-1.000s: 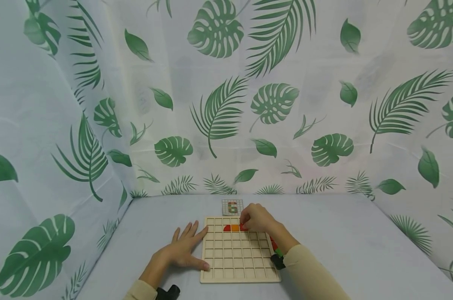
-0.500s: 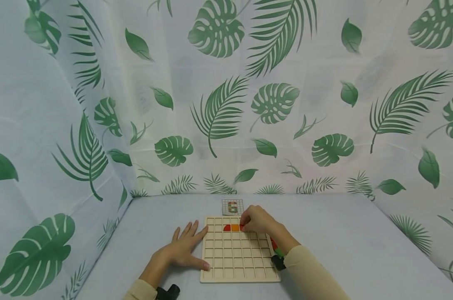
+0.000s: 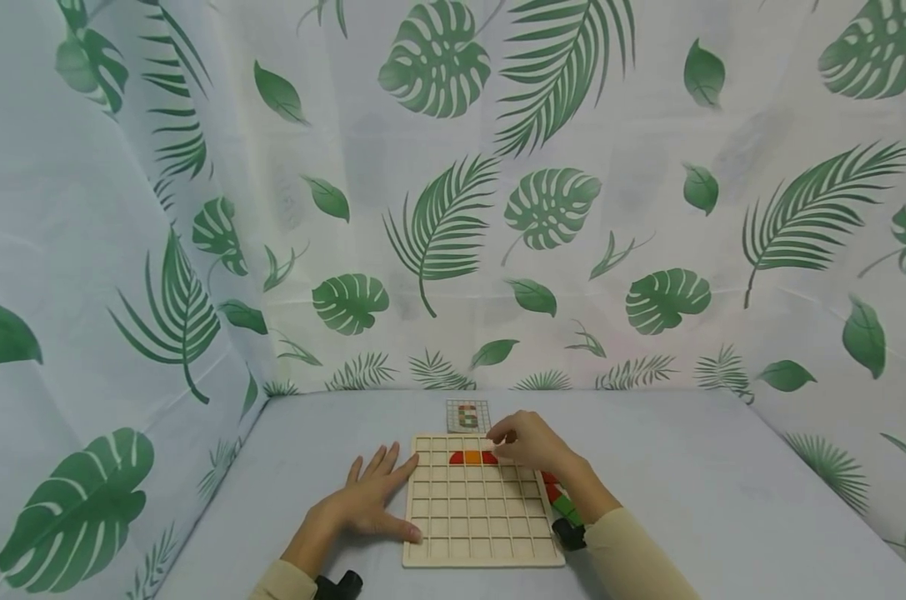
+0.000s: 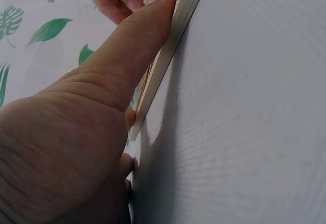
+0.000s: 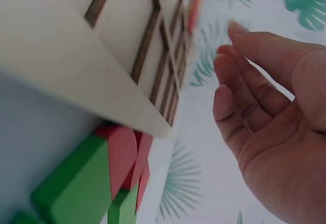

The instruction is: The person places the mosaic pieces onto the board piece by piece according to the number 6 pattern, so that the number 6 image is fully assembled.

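Observation:
A pale wooden grid board point(image 3: 483, 527) lies flat on the table. Near its far edge, one row holds an orange block point(image 3: 473, 457) between a red rounded block point(image 3: 457, 457) and a second red block point(image 3: 489, 457). My left hand point(image 3: 366, 505) rests along the board's left side with spread fingers, its thumb point(image 4: 147, 23) over the rim. Just above and right of the second red block hovers my right hand point(image 3: 533, 443). In the right wrist view its fingers are loosely bent, with nothing between them.
Beyond the board lies a small gridded card point(image 3: 468, 415) with a coloured figure. Red blocks point(image 5: 122, 155) and green blocks point(image 5: 76, 178) lie against the board's right side, partly behind my right wrist. Leaf-printed cloth point(image 3: 453, 250) walls the table's back and sides.
My right hand has let go of the second red block and moved slightly up and right, uncovering it. The left hand stays in place on the board.

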`<move>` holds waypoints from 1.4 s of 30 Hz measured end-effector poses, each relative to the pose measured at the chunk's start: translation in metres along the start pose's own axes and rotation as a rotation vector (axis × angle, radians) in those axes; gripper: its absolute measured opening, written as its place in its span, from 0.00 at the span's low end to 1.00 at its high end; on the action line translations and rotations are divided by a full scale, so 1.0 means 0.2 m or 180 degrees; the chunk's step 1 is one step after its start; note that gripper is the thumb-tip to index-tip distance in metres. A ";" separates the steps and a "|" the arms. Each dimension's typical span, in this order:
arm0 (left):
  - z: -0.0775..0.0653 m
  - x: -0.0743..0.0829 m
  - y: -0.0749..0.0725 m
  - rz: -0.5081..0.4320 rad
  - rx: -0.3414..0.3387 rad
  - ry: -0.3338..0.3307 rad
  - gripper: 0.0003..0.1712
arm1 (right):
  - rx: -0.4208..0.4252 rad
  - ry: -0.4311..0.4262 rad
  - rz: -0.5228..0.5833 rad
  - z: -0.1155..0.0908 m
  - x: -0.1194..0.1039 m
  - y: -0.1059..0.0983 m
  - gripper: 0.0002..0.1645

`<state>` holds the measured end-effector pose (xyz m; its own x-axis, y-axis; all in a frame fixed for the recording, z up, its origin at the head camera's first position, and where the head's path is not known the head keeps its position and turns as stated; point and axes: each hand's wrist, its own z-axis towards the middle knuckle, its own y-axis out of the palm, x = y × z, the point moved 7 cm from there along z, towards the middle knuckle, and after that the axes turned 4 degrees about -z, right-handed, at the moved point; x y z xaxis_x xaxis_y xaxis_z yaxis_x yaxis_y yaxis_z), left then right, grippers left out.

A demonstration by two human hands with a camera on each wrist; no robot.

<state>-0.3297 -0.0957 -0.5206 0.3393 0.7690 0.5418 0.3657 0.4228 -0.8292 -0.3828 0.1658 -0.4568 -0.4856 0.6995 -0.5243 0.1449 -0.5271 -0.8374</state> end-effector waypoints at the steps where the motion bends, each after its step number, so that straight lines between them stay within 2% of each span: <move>1: 0.00 0.00 0.00 -0.0005 -0.0007 0.0008 0.71 | 0.0064 -0.0018 0.0017 -0.02 0.00 -0.02 0.14; 4: 0.00 0.00 0.01 0.0010 -0.0011 0.0021 0.71 | 0.0211 -0.0025 0.0087 -0.08 0.02 -0.09 0.17; 10: 0.00 -0.01 0.00 0.0067 0.0050 0.0014 0.71 | 0.0478 0.0182 0.0151 -0.15 0.07 -0.24 0.16; 12: 0.01 -0.01 0.00 0.0041 0.0037 0.0017 0.70 | 0.0494 0.0292 0.0129 -0.18 0.10 -0.28 0.16; 16: 0.01 0.00 0.01 0.0019 0.0030 -0.0018 0.71 | 0.0341 0.0351 0.0097 -0.23 0.15 -0.31 0.16; 27: 0.00 0.00 0.00 0.0019 0.0039 -0.0058 0.71 | -0.0126 0.0594 0.0062 -0.33 0.34 -0.33 0.17; 35: 0.00 0.00 0.00 0.0026 0.0037 -0.0084 0.72 | -0.0252 0.0892 0.0221 -0.36 0.45 -0.29 0.12; 42: 0.00 0.00 0.00 0.0043 0.0038 -0.0055 0.71 | -0.0297 0.1168 0.0200 -0.38 0.50 -0.26 0.10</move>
<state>-0.3307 -0.0958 -0.5215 0.3290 0.7828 0.5282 0.3508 0.4180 -0.8380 -0.3734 0.3011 -0.4774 -0.1348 0.8024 -0.5814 0.2505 -0.5401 -0.8034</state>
